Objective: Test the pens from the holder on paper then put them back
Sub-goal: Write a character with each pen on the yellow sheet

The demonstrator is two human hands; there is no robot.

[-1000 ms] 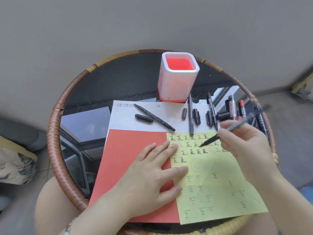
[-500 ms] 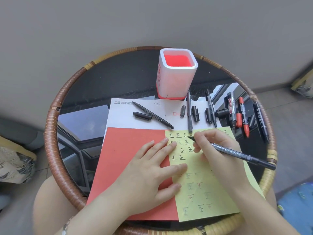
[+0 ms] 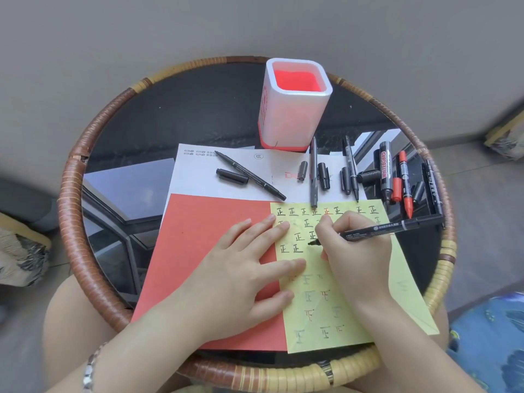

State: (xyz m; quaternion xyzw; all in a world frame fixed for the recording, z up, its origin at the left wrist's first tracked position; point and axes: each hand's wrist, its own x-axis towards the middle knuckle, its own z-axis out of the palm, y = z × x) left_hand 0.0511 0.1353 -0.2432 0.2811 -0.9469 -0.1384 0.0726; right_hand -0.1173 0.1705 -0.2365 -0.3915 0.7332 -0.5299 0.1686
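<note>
Setting: home, prob. a sitting area. Indicators: round table (image 3: 74,177) w/ rattan rim and glass top, printed cushion (image 3: 24,258) at L, blue cushion (image 3: 487,338) at R, plain wall (image 3: 113,38), floor (image 3: 479,205). Glass reflects a window frame (image 3: 124,222).

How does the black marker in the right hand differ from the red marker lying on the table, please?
The black marker is gripped by the right hand, tip on the yellow paper; the red marker lies untouched on the round glass table. The black one points left, the red one toward the person. Both are uncapped.
</note>
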